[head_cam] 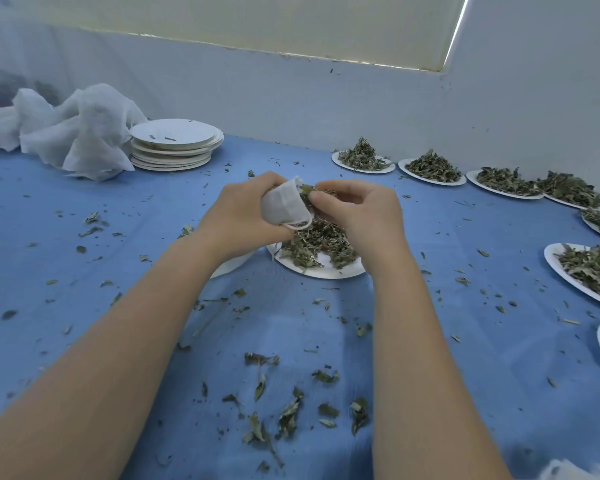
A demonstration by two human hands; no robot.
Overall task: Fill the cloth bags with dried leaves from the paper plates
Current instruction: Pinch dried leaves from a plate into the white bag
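A blue-covered surface fills the view, strewn with loose leaf scraps, thickest between the two forearms at the near edge. At the far left lies a crumpled heap of white gauze cloth, touching a stack of used paper plates just to its right. Along the far right edge runs a curved row of paper plates heaped with dried leaves, each close beside the next. In the middle sits one more leaf-laden plate, directly below both hands. Above it, the left hand grips a small white cloth bag, fingers curled round its body, the mouth turned towards the right hand and a drawstring loop hanging beneath. The right hand is at the bag's mouth, its fingers bent and pinching a tuft of dried leaves right at the opening
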